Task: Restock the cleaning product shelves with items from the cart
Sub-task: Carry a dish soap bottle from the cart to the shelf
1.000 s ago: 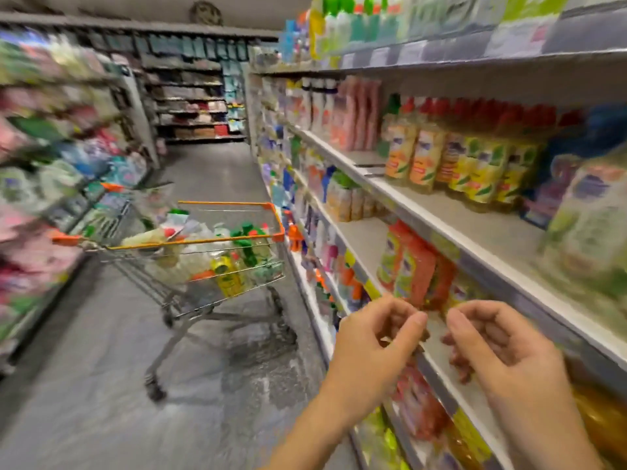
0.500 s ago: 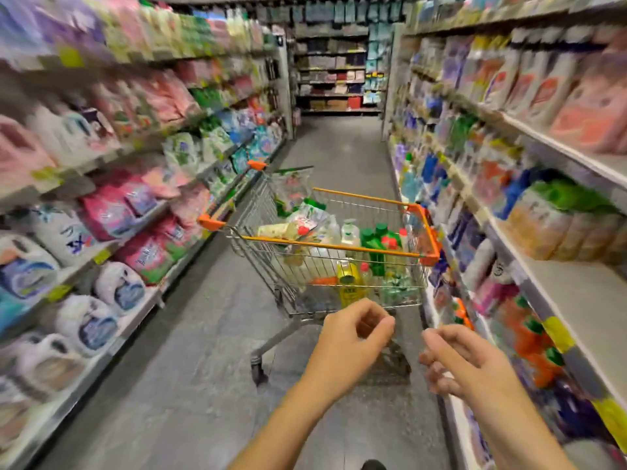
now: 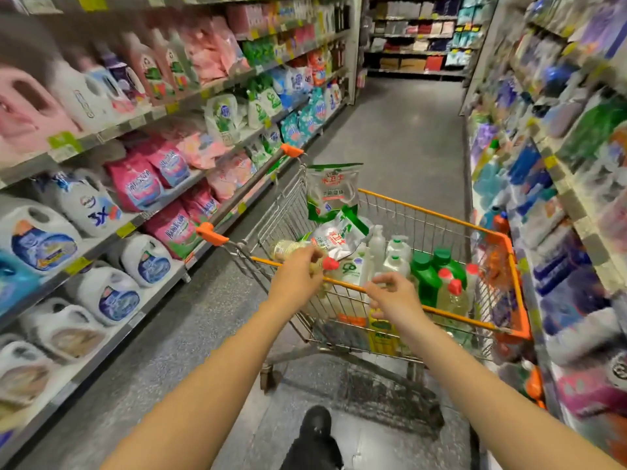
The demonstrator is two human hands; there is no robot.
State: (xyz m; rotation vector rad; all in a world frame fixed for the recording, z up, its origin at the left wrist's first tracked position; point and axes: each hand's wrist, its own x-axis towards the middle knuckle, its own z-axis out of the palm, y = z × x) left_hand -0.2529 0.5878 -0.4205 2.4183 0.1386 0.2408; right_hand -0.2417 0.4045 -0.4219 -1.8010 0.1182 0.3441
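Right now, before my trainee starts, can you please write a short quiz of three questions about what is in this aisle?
1. True or false: the cart is empty.
2. The green bottles in the cart have caps of which colour? A) green B) blue C) black
3. Fill in: the big white jugs stand at the person's ____ side.
Key: 1 false; 2 A; 3 left.
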